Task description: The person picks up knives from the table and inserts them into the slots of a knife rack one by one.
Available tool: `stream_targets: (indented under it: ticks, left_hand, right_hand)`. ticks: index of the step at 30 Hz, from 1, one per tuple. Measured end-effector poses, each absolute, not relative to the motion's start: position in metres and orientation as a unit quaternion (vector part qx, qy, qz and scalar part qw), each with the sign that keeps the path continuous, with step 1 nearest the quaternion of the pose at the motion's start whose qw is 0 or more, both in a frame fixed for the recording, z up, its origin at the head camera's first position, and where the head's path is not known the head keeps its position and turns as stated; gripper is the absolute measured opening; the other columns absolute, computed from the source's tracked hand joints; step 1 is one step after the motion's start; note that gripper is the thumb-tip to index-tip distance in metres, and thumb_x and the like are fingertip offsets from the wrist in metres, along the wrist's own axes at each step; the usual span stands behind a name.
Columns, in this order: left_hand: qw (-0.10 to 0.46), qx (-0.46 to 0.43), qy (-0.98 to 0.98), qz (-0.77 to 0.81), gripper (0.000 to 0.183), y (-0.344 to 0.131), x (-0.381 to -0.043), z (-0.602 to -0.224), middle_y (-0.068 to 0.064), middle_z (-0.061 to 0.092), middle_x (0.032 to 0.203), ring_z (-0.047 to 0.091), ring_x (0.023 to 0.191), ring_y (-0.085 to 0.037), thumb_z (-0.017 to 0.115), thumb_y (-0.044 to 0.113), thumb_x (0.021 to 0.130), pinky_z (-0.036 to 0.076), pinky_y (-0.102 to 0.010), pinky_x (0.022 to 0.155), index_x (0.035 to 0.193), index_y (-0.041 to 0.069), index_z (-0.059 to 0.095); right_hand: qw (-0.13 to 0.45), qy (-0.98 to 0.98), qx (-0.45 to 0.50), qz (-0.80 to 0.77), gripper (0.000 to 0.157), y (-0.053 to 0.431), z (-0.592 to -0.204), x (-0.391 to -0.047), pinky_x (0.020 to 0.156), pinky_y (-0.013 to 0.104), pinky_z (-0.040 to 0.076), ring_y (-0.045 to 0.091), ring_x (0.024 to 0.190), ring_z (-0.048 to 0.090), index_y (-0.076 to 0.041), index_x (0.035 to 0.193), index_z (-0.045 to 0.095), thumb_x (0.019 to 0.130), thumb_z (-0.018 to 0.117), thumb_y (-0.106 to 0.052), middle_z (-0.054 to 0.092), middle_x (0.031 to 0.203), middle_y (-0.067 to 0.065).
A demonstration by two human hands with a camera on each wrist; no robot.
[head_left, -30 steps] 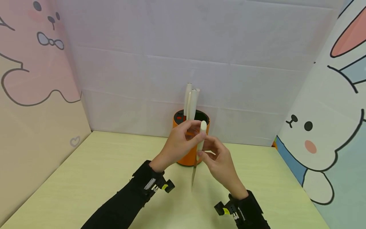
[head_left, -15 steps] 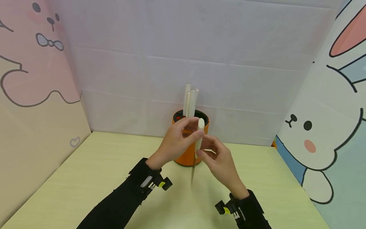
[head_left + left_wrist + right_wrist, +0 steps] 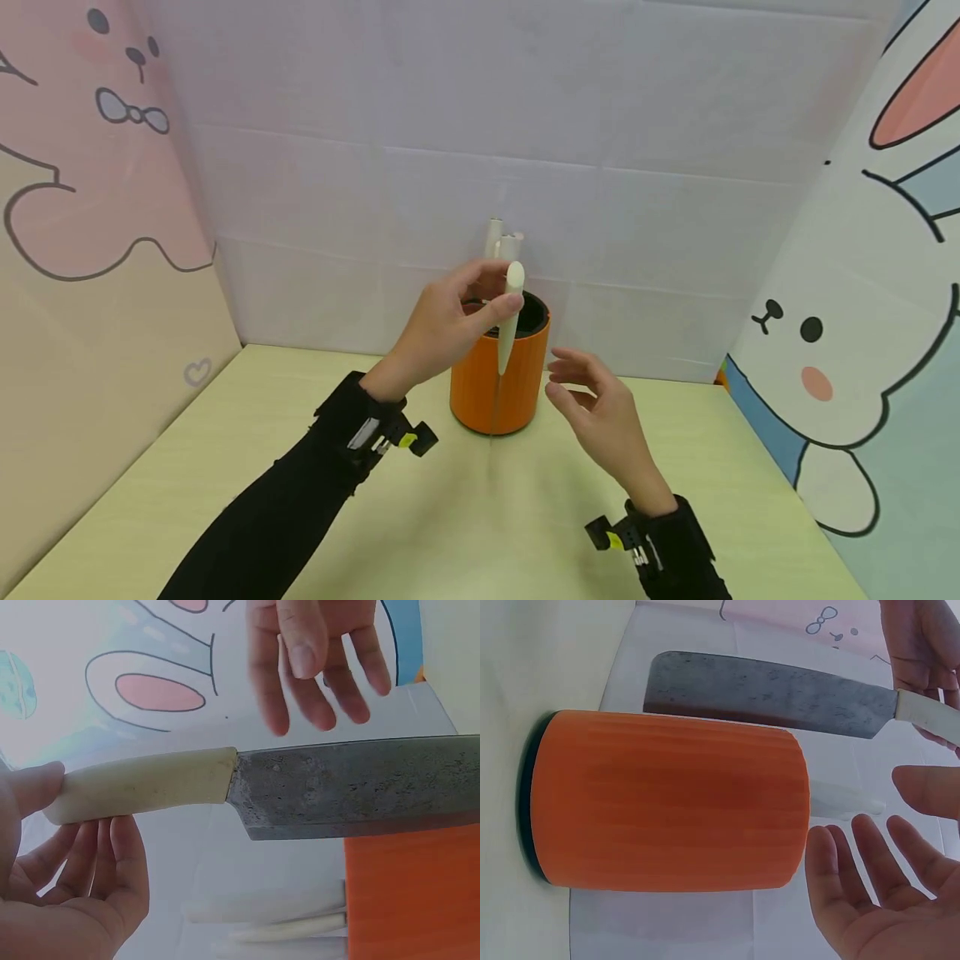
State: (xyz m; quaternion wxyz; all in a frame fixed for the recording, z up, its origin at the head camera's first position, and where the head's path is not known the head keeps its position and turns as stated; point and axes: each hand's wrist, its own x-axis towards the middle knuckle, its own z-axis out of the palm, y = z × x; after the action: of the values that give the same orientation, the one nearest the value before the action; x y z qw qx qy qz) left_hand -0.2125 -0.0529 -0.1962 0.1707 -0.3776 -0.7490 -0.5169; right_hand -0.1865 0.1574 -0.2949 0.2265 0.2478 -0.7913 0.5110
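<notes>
A kitchen knife with a cream handle (image 3: 508, 321) and a broad, stained grey blade (image 3: 352, 787) hangs point down in front of an orange knife holder (image 3: 498, 387). My left hand (image 3: 446, 321) pinches the handle near its top end between thumb and fingers. To the right of the holder, my right hand (image 3: 600, 417) holds nothing; its fingers are loosely bent and apart from the knife. White handles (image 3: 510, 246) of other knives stick up from the holder, partly hidden behind my left hand. In the right wrist view the blade (image 3: 765, 690) lies alongside the orange holder.
The holder stands on a pale yellow table (image 3: 300, 467), near the white back wall (image 3: 360, 208). Side panels with cartoon animals (image 3: 825, 375) border the table on the left and right. The holder's dark opening (image 3: 534, 317) shows at its right side.
My left hand has lifted the knife up and slightly left, toward the holder. My right hand has let go of the knife and moved off to the right.
</notes>
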Motion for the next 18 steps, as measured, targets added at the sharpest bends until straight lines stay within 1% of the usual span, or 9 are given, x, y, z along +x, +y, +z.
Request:
stream_targets:
  ticks: [3, 8, 11, 15, 18]
  left_hand:
    - [0.179, -0.379, -0.752, -0.508, 0.031, -0.057, -0.214, -0.184, -0.007, 0.064, 0.102, 0.060, 0.093, -0.016, 0.061, 0.012, 0.095, 0.052, -0.034, 0.084, 0.124, 0.004, 0.055]
    - [0.192, -0.371, -0.762, -0.494, 0.031, -0.063, -0.214, -0.160, -0.006, 0.062, 0.107, 0.060, 0.095, -0.014, 0.059, 0.016, 0.097, 0.053, -0.035, 0.080, 0.126, 0.007, 0.055]
    - [0.200, -0.370, -0.764, -0.489, 0.030, -0.065, -0.216, -0.148, -0.006, 0.061, 0.108, 0.060, 0.095, -0.012, 0.059, 0.017, 0.097, 0.052, -0.034, 0.081, 0.126, 0.007, 0.055]
    - [0.206, -0.376, -0.757, -0.493, 0.030, -0.065, -0.220, -0.134, -0.007, 0.061, 0.106, 0.061, 0.092, -0.012, 0.059, 0.015, 0.097, 0.052, -0.030, 0.082, 0.125, 0.006, 0.056]
    - [0.207, -0.383, -0.748, -0.501, 0.030, -0.065, -0.225, -0.126, -0.009, 0.061, 0.105, 0.061, 0.092, -0.014, 0.058, 0.013, 0.097, 0.053, -0.031, 0.082, 0.125, 0.003, 0.055]
  right_hand:
    - [0.225, -0.796, 0.242, 0.507, 0.039, 0.160, -0.295, -0.187, 0.081, 0.029, 0.054, 0.027, 0.100, 0.061, -0.004, 0.127, 0.053, 0.090, 0.064, 0.000, 0.062, 0.110, 0.011]
    - [0.224, -0.803, 0.235, 0.499, 0.038, 0.164, -0.300, -0.192, 0.081, 0.024, 0.053, 0.029, 0.100, 0.060, -0.004, 0.126, 0.054, 0.090, 0.065, 0.000, 0.062, 0.110, 0.011]
    - [0.222, -0.809, 0.227, 0.495, 0.039, 0.168, -0.310, -0.200, 0.081, 0.023, 0.052, 0.023, 0.100, 0.060, -0.010, 0.127, 0.055, 0.090, 0.066, -0.005, 0.063, 0.111, 0.005]
    - [0.216, -0.813, 0.218, 0.494, 0.040, 0.172, -0.322, -0.208, 0.082, 0.027, 0.053, 0.013, 0.101, 0.059, -0.017, 0.129, 0.055, 0.091, 0.066, -0.012, 0.062, 0.112, -0.002]
    - [0.214, -0.813, 0.219, 0.496, 0.040, 0.172, -0.325, -0.210, 0.083, 0.032, 0.053, 0.011, 0.101, 0.059, -0.019, 0.129, 0.054, 0.091, 0.067, -0.014, 0.062, 0.113, -0.003]
